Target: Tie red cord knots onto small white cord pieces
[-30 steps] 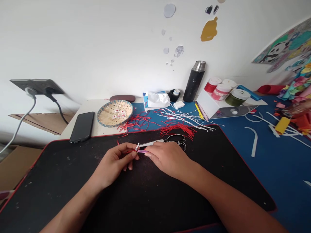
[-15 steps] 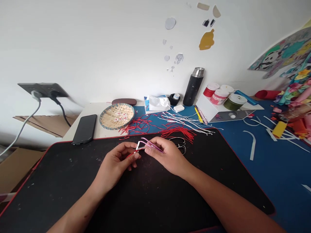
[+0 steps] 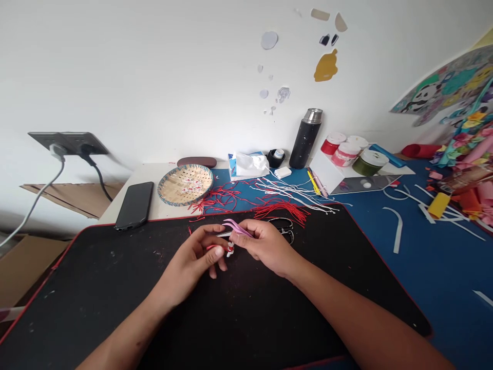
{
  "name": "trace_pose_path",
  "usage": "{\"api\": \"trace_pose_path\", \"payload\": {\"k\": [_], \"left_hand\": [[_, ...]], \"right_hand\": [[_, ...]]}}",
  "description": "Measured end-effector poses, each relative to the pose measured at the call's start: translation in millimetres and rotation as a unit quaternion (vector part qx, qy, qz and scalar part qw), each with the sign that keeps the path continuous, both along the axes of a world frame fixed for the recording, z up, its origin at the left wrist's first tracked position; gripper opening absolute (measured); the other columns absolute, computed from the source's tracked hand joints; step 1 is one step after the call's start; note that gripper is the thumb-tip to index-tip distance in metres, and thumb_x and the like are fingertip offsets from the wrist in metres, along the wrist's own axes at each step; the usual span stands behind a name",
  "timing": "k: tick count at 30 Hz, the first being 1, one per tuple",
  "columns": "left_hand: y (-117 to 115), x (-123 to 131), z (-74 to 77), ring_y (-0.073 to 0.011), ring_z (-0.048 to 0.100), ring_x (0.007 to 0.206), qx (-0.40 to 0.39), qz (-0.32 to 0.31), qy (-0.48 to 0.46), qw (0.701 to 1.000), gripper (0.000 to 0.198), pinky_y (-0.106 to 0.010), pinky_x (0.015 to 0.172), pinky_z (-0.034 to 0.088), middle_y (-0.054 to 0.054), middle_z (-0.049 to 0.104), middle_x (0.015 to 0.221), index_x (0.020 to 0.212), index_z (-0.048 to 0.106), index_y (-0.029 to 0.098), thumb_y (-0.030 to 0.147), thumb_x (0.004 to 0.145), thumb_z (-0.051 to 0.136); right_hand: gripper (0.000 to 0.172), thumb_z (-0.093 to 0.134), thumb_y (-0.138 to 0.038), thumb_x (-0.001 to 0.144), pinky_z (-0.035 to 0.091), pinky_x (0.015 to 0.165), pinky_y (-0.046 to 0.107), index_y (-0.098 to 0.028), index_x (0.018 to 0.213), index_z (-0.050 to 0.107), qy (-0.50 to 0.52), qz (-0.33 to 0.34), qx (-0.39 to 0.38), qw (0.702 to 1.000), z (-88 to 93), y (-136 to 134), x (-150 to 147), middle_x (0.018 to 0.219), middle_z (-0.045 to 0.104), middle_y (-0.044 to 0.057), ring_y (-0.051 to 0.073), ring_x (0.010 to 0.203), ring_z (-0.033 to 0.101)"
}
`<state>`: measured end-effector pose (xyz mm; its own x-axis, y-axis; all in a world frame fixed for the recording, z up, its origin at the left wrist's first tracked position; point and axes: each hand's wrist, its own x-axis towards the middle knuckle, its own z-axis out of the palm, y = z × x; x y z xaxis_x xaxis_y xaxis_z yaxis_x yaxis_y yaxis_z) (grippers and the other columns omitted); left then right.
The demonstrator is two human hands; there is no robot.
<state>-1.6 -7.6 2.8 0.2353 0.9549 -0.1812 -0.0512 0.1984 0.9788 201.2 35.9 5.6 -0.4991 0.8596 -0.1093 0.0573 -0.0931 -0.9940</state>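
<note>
Purple tweezers (image 3: pixel 239 228) near a small red-and-white cord piece (image 3: pixel 230 249)

I see the left hand (image 3: pixel 194 259) pinching this cord piece, the right hand (image 3: pixel 267 246) holding the tweezers

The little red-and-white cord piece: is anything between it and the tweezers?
Nothing visible blocks it. The left hand holds the red-and-white cord piece, seen just below the purple tweezers in the right hand. The scissors blade shows between them, but seems to lie on the mat behind.

A craft desk (image 3: pixel 362 226), shown by lidded jars (image 3: pixel 370 162), cut red cords (image 3: pixel 283 209) and scissors (image 3: pixel 285 229).
</note>
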Motion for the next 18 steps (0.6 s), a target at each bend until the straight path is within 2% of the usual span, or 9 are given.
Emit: {"api": "trace_pose_path", "payload": {"k": [3,5,11,15,18], "left_hand": [[2.7,-3.8,2.7,-0.015,0.063,0.06,-0.065,-0.033,-0.037,0.997,0.04,-0.023,0.048,0.045,-0.008,0.072,0.086,0.104,0.072,0.015,0.053,0.09,0.073],[2.6,-5.3,3.4,-0.0128,0.059,0.057,-0.1,-0.04,-0.057,0.993,0.038,-0.021,0.047,0.041,-0.007,0.072,0.08,0.093,0.075,0.014,0.051,0.087,0.077],[-0.2,-4.4,5.8,-0.0116,0.058,0.054,-0.145,-0.049,-0.067,0.986,0.039,-0.02,0.045,0.038,-0.006,0.075,0.078,0.095,0.079,0.016,0.045,0.072,0.092],[-0.9,-2.1,7.5,-0.0107,0.057,0.054,-0.138,-0.059,-0.043,0.988,0.035,-0.019,0.046,0.038,-0.005,0.075,0.076,0.085,0.076,0.016,0.044,0.072,0.092],[-0.3,-1.6,6.4,-0.0114,0.059,0.055,-0.116,-0.041,-0.04,0.992,0.034,-0.02,0.047,0.04,-0.005,0.075,0.077,0.086,0.074,0.016,0.044,0.075,0.09]], "right_hand": [[0.033,0.071,-0.051,0.091,0.026,0.05,0.024,-0.019,0.088,0.067,0.022,0.022,-0.03,0.999,2.8,0.7,2.2,0.058,0.039,-0.009,0.009,0.051,0.031],[0.033,0.073,-0.051,0.09,0.024,0.049,0.024,-0.019,0.089,0.068,0.029,0.044,-0.037,0.998,2.6,0.6,2.4,0.058,0.039,-0.009,0.009,0.05,0.029],[0.037,0.075,-0.054,0.087,0.025,0.049,0.024,-0.018,0.092,0.071,0.017,0.057,-0.049,0.997,0.5,-1.3,0.8,0.059,0.042,-0.008,0.009,0.051,0.03],[0.035,0.074,-0.053,0.089,0.026,0.048,0.023,-0.018,0.092,0.072,0.019,0.063,-0.046,0.997,-0.1,-1.7,-0.1,0.061,0.047,-0.006,0.008,0.051,0.031],[0.037,0.069,-0.053,0.093,0.026,0.048,0.023,-0.017,0.096,0.072,0.006,0.046,-0.034,0.998,-2.1,-0.2,0.6,0.063,0.05,-0.006,0.008,0.051,0.033]]}}
